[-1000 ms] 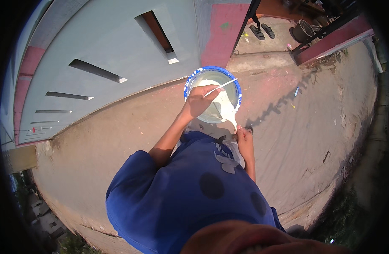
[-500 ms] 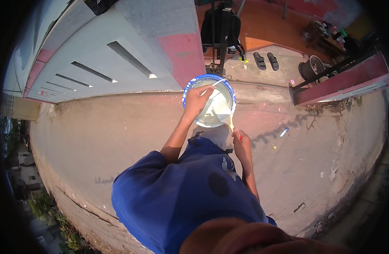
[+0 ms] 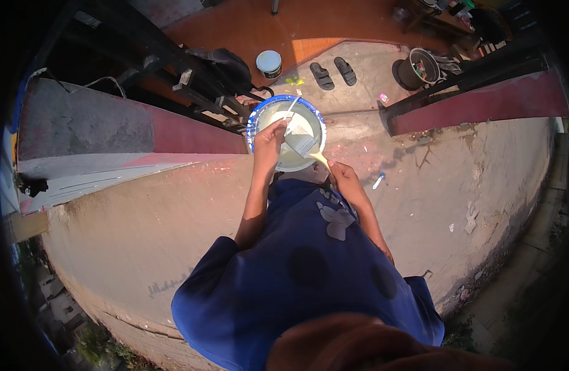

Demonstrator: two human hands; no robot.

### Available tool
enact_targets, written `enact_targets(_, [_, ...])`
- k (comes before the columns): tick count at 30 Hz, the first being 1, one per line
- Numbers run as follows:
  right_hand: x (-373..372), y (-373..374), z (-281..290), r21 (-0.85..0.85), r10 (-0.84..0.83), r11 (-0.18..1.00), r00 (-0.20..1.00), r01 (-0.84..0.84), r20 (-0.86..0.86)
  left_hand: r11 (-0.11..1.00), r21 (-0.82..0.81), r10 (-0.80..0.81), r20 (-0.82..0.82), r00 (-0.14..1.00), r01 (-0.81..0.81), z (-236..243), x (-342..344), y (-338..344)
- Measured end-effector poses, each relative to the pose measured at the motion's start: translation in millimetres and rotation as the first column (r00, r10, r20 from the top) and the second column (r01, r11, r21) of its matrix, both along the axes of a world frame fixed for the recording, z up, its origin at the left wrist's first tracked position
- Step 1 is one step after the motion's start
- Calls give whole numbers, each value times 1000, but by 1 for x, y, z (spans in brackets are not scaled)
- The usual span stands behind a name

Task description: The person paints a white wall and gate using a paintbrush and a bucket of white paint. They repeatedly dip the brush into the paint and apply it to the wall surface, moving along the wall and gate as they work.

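Two hands are busy with a blue bucket [image 3: 287, 133] of pale paint that sits far ahead on the concrete ledge [image 3: 173, 216]: the left hand [image 3: 271, 137] is closed on the bucket's near rim, and the right hand [image 3: 343, 176] is closed on the handle of a paintbrush [image 3: 304, 147]. This looks like the dipping step, so next the brush likely needs lifting out slowly so it does not drip. The brush lies slanted, handle near and right, bristles pointing far-left into the paint.

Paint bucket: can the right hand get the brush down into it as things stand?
Probably yes. The right hand holds the brush already over the open bucket; the left hand grips the rim, clear of it.
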State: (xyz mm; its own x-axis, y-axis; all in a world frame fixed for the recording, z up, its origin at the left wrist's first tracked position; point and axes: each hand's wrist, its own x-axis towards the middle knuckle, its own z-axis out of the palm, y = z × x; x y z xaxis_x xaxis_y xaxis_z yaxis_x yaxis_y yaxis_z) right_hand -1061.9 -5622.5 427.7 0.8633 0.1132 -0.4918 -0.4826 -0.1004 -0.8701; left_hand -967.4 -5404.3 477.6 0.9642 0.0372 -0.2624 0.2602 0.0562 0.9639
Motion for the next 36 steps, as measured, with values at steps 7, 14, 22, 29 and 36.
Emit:
enact_targets(7, [160,-104,-24,138,111,986,987,-94,-118,998,33,53,6,999,-53,-7,130,-71])
enact_targets(14, [369,-182,-31,229,362,908,932,-350,-11,926,144,363,-82,928,-349,-10,281,-138])
enact_targets(22, [576,-229,-24,353,519,809,853,-470,-55,815,-64,573,-62,817,-576,59,405,-192])
enact_targets(29, [724,-215,-17,170,744,645,663,-745,87,842,-151,523,-8,852,-518,49,504,-203])
enact_targets(36, [898,-143,15,163,796,584,600,-795,81,552,-653,583,-142,800,-518,8,660,-143])
